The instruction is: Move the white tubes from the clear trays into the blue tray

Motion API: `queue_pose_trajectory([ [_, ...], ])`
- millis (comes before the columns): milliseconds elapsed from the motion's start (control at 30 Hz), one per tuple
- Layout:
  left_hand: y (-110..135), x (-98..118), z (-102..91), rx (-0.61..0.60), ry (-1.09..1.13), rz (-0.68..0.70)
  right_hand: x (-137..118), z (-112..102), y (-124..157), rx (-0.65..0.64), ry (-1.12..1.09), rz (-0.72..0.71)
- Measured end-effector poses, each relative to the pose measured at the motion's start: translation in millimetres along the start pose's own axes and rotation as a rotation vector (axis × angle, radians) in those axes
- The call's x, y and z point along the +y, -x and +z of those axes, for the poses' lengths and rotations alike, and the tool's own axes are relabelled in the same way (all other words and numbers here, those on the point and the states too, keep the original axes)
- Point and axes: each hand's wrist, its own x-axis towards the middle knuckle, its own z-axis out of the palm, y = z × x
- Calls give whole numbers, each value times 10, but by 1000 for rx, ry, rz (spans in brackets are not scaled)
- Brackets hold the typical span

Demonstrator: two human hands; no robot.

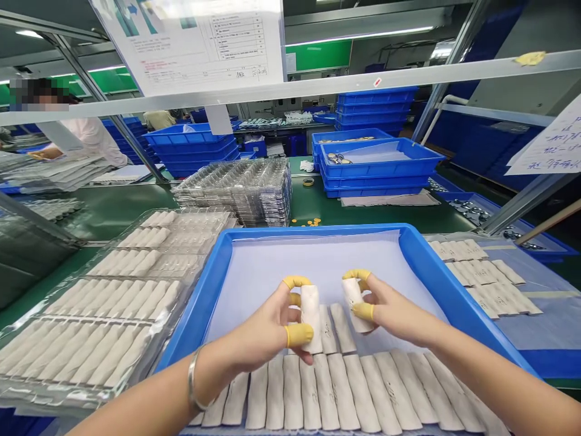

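Observation:
My left hand point(272, 318), with yellow finger cots on its fingertips, grips an off-white cloth pouch point(311, 312) held upright. My right hand point(391, 307), also in yellow finger cots, pinches a second off-white pouch point(350, 293), tilted, with small dark marks on it. Both hands are over a blue tray point(313, 231) lined with a white sheet. Below them, a row of similar pouches point(336, 390) lies side by side along the tray's near part. Two more pouches point(341, 327) rest behind that row, between my hands. Dark printing shows on some.
Clear plastic trays point(190, 242) with rows of pouches stand at the left. Behind are stacked clear trays point(254, 188) and blue bins point(376, 169). More pouches point(488, 275) lie at the right. A metal rail point(318, 85) crosses overhead. A person point(91, 136) sits at far left.

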Motion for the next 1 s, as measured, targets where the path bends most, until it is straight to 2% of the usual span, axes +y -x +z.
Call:
queue_pose_trajectory([
  [100, 6, 34, 114, -37, 88, 26, -261, 59, 111, -89, -288, -97],
  [167, 5, 17, 150, -37, 149, 48, -359, 129, 171, -130, -403, -139],
  [300, 30, -83, 138, 42, 231, 98, -308, 242, 222, -155, -589, -175],
  [367, 62, -134, 115, 39, 231, 111, -230, 272, 236, -160, -662, -161],
  [533, 144, -185, 70, -91, 222, 107, -134, 319, 288, -133, -723, -114],
  [800, 144, -236, 17, 60, 184, 103, -101, 366, 316, -112, -811, -171],
  [1000, 114, -217, 21, 4, 325, 126, -139, 354, 332, -132, -819, -145],
])
